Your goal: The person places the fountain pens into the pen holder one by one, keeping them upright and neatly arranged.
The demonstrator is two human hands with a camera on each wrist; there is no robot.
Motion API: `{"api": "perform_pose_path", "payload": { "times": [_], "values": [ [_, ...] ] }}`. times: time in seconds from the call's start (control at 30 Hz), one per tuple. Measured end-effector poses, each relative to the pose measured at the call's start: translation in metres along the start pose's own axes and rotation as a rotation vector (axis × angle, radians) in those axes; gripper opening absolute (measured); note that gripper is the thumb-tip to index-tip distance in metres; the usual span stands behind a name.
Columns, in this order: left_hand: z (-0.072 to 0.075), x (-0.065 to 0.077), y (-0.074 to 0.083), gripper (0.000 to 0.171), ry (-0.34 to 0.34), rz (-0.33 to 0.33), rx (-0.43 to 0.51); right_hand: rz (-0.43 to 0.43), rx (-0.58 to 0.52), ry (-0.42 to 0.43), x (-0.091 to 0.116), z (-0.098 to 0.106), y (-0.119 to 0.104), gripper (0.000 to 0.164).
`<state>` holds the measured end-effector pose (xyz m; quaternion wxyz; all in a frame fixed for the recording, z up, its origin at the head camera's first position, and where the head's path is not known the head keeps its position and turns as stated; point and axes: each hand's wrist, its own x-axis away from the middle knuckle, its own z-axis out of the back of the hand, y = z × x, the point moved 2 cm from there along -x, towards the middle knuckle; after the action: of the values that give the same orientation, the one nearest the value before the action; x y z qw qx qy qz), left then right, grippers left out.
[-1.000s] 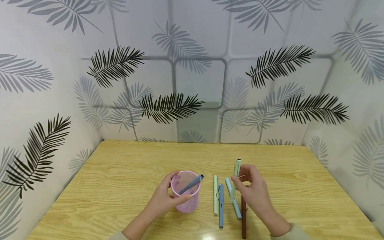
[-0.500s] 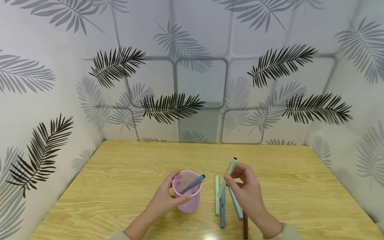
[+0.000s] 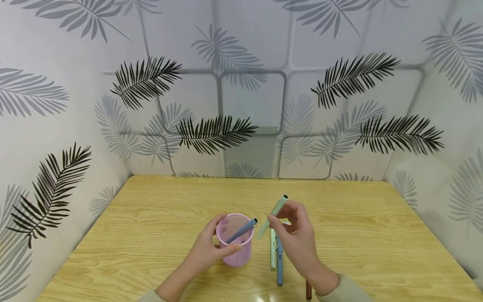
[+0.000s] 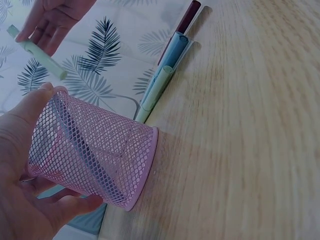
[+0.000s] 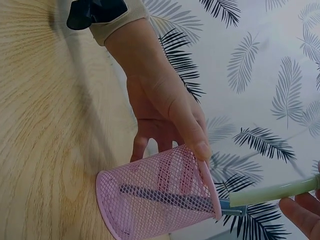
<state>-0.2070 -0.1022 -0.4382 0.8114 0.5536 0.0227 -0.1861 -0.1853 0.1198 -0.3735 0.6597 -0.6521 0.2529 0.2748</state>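
My left hand (image 3: 203,249) grips a pink mesh pen cup (image 3: 238,258) from its left side, thumb across the near side of the rim. A dark blue pen (image 3: 240,231) leans inside the cup, its capped end sticking out over the rim. To the right, my right hand (image 3: 298,243) pinches a pale green pen (image 3: 278,207) between thumb and fingers. That pen slants, its lower end pointing down toward the cup. In the right wrist view, the tip of the green pen (image 5: 270,192) overlaps the end of the blue pen by the rim.
On the wooden table (image 3: 166,209), a light green pen (image 3: 273,256) and a blue pen (image 3: 279,268) lie side by side right of the cup. A dark red-brown pen (image 3: 308,290) is partly hidden under the right hand. Leaf-patterned walls (image 3: 249,100) stand behind and beside.
My right hand has moved left toward the cup with the pale green pen, which has gone from nearly upright to slanted. The left hand and cup stay in place.
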Motion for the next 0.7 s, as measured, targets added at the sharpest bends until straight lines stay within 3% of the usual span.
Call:
{"api": "perform_pose_path", "payload": {
  "times": [0.43, 0.7],
  "values": [
    [0.0, 0.001, 0.0, 0.088, -0.003, 0.01, 0.007, 0.038, -0.022, -0.015, 0.001, -0.016, 0.005, 0.037],
    [0.001, 0.0, 0.001, 0.089, 0.001, 0.007, 0.012, 0.036, 0.035, -0.044, 0.003, -0.022, -0.002, 0.038]
  ]
}}
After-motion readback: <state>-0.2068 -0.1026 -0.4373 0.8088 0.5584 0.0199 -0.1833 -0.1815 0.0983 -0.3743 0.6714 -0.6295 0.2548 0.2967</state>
